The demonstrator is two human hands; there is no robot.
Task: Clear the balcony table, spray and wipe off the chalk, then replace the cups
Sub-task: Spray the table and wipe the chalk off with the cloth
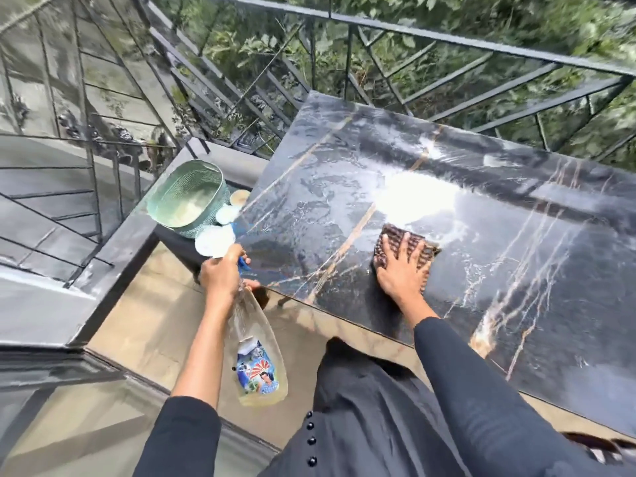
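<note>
I am pressing my right hand (pixel 401 266) flat on a dark brown ribbed cloth (pixel 406 247), fingers spread wide and palm down, so the cloth is lying pinned under it against the table (pixel 516 235) near the front edge. My left hand (pixel 220 273) is closing tight around the neck of a clear spray bottle (pixel 256 359), just off the table's left front corner; the bottle is hanging down and tilting toward me, with a little pale liquid sitting in its lower part, a colourful label on its side and a bit of blue trigger showing by my fingers. The table top is looking black and marbled with thin gold and white veins, and it is shining wet; a hazy white smear is spreading across the middle just beyond the cloth, with streaks running over the right half. Past the table's left edge, on a lower dark surface, a green woven basket (pixel 187 196) is standing tilted toward me with something pale resting in its bottom; I cannot tell what that is. Right beside the basket, between it and the table edge, the white cups (pixel 215 237) are sitting in a close cluster, too blurred for me to count. A black metal railing (pixel 447 39) is running behind the table, with green foliage beyond it.
</note>
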